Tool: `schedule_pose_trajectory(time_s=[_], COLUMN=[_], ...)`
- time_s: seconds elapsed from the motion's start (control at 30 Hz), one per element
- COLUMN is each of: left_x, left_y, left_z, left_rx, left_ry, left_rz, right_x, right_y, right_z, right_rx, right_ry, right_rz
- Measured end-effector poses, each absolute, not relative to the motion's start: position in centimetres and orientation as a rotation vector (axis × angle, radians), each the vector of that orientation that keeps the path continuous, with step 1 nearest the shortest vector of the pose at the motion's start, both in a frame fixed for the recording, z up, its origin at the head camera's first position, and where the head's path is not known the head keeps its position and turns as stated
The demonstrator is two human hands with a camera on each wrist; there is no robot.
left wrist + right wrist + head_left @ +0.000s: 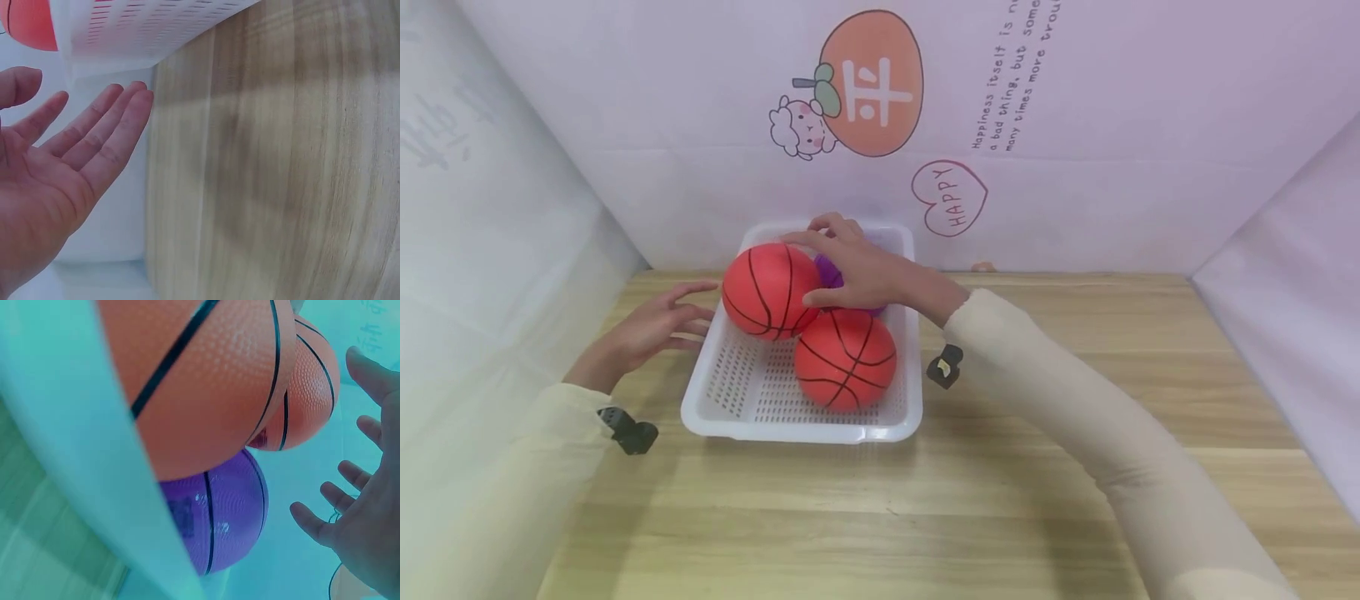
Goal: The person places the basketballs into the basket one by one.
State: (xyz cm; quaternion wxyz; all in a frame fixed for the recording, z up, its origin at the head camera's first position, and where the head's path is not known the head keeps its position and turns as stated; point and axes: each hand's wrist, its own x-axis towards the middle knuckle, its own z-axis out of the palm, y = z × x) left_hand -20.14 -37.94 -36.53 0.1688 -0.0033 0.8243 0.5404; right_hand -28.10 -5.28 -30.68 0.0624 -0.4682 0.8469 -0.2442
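A white perforated basket (pixel 797 432) holds two red balls with black basketball lines and a purple ball of the same pattern. One red ball (pixel 763 292) sits at the back left, the other red ball (pixel 850 362) nearer the front right. Most of the purple ball (pixel 231 512) is hidden in the head view under my right hand (pixel 865 271). That hand reaches over the back of the basket with spread fingers, which stand apart from the balls in the right wrist view. My left hand (pixel 651 329) is beside the basket's left wall, fingers extended, palm toward it, holding nothing.
The basket stands on a wooden table (pixel 865 517) close to a white back wall (pixel 700 125) with printed drawings and lettering. White side panels flank the table. A small black wrist camera (pixel 945 367) is on the right sleeve, another wrist camera (pixel 628 432) on the left.
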Motion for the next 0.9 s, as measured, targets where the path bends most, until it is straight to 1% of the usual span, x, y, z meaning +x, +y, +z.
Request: schedule_pose_trajectory(time_s=[0.37,0.9], left_x=[-19.0,-17.2], left_y=[-37.7,-36.7], left_z=[-35.6,-34.0], left_rx=[0.079,0.200], left_ry=[2.531,2.811], left_rz=[1.417,1.050], right_x=[-27.6,-26.3], right_y=[-1.1,5.1], right_z=[-31.1,-31.7], right_rx=[-1.254,-0.903], right_ry=[2.750,2.868], right_rz=[-0.737,-0.703])
